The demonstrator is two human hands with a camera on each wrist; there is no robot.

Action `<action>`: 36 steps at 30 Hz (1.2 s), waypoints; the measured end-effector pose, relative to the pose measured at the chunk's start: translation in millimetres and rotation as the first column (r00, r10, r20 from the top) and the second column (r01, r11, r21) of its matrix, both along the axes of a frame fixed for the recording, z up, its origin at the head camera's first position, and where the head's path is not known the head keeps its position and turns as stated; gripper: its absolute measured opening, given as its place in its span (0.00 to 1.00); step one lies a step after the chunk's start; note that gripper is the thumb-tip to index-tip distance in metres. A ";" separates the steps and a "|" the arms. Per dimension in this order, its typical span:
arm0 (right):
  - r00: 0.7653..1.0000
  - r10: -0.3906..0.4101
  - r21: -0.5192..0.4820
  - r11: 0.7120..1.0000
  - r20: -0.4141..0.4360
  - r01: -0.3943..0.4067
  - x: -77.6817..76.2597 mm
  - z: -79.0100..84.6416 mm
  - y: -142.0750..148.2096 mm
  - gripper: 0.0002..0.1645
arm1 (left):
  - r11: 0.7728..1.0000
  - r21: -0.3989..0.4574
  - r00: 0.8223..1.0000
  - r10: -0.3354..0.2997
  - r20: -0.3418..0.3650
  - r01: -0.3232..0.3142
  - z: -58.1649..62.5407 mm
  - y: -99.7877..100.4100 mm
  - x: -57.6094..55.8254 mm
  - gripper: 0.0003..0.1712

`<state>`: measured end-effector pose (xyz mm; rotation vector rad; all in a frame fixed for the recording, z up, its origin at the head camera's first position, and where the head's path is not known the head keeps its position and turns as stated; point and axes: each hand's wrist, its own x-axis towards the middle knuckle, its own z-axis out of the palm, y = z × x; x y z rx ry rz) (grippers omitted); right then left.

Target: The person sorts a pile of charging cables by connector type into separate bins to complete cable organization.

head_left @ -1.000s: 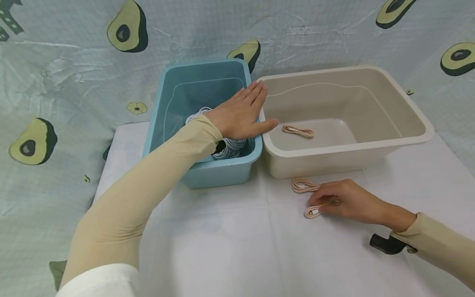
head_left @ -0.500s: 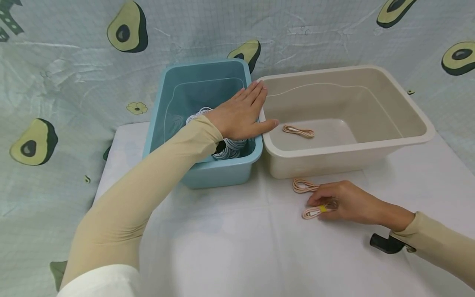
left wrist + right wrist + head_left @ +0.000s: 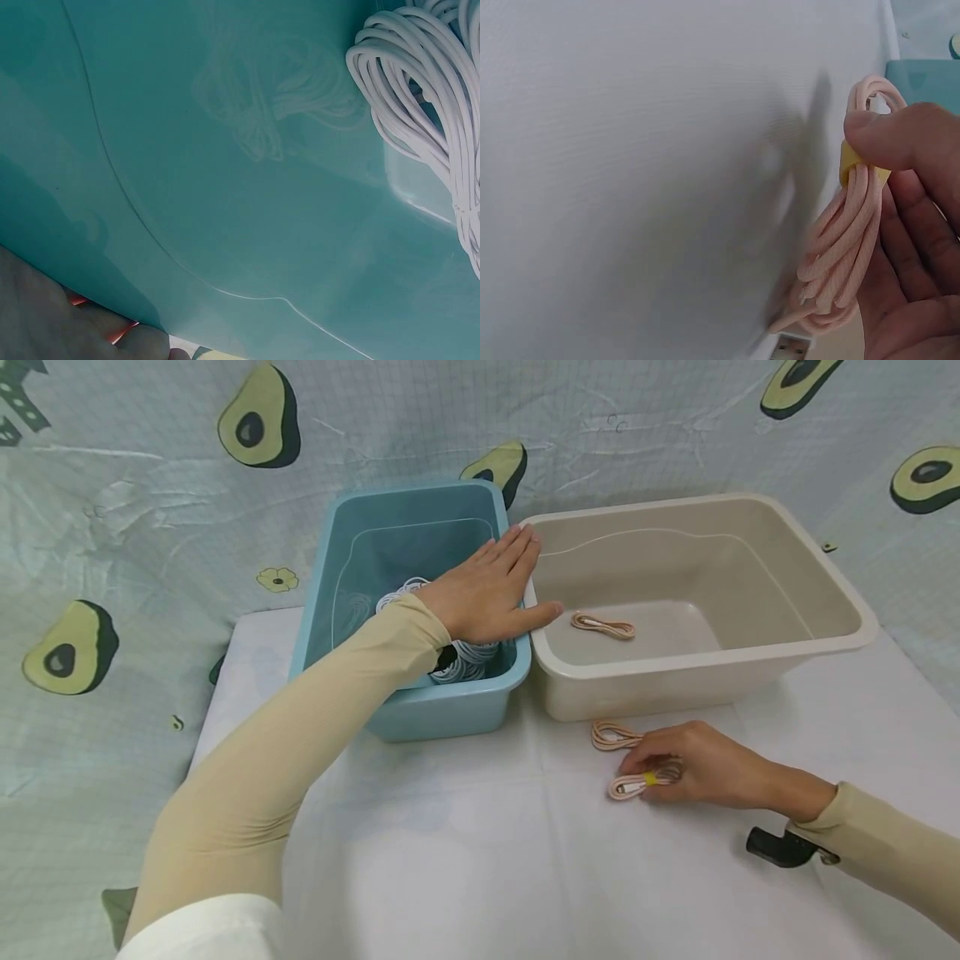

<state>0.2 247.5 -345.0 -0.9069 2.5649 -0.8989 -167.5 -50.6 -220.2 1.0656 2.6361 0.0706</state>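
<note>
My right hand pinches a coiled pink USB cable just above the table. In the right wrist view, the thumb lies by the yellow band round this cable, and a USB plug hangs at its lower end. Another pink cable coil lies on the table beside the right fingers, partly hidden by them. With fingers straight, my left hand rests across the adjoining rims of the blue bin and the beige bin. One pink cable coil lies inside the beige bin.
Bundles of white cable lie in the blue bin, partly covered by the left arm in the head view. Both bins stand side by side at the back of the white-covered table. Behind them hangs an avocado-print sheet.
My right hand has shifted slightly left and turned the held cable, so its yellow band shows. The left hand stays where it was.
</note>
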 end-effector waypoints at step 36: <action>0.990 0.142 -0.082 0.986 -0.006 -0.142 -16.1 100.8 -44.1 0.18 | 1.000 0.024 1.000 -0.015 -0.019 0.015 -1.1 -2.4 0.7 0.54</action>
